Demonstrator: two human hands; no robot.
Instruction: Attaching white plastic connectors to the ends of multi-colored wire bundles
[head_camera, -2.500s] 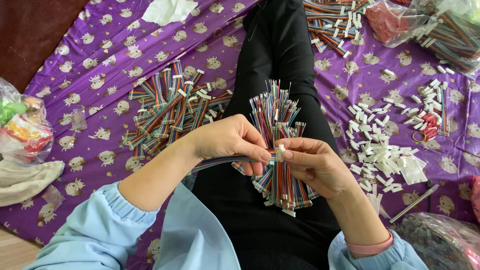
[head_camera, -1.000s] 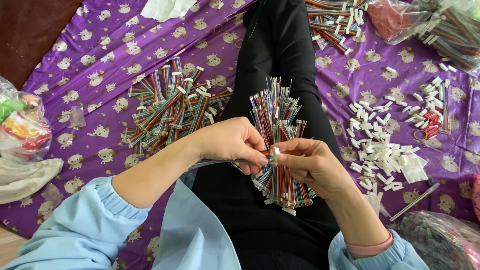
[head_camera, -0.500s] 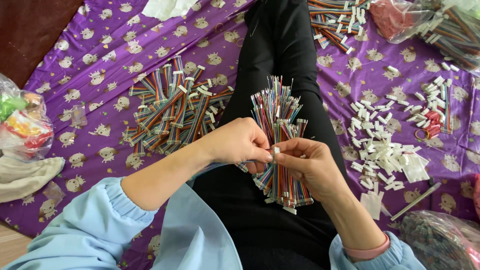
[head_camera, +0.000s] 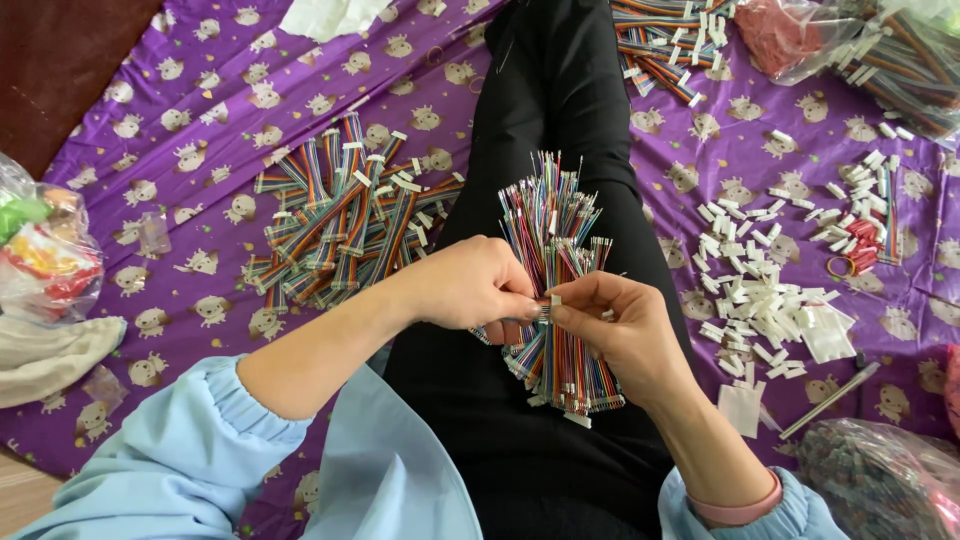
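Note:
My left hand (head_camera: 470, 285) and my right hand (head_camera: 615, 325) meet above my lap, fingertips almost touching. Between them they pinch a small white connector (head_camera: 553, 300) and the end of a flat multicoloured wire strip; which hand holds which part is hard to tell. Under the hands a bundle of loose multicoloured wire strips (head_camera: 555, 225) lies along my black trouser leg (head_camera: 560, 80). Both sleeves are light blue.
A heap of finished ribbon wires with white connectors (head_camera: 340, 215) lies on the purple patterned cloth (head_camera: 200, 150) to the left. Loose white connectors (head_camera: 760, 290) are scattered at right. Plastic bags (head_camera: 40, 245) sit at left, more wire bundles (head_camera: 670, 40) at the top.
The hands have stayed together over the lap with only small finger movements; the left hand shifted slightly up and to the right.

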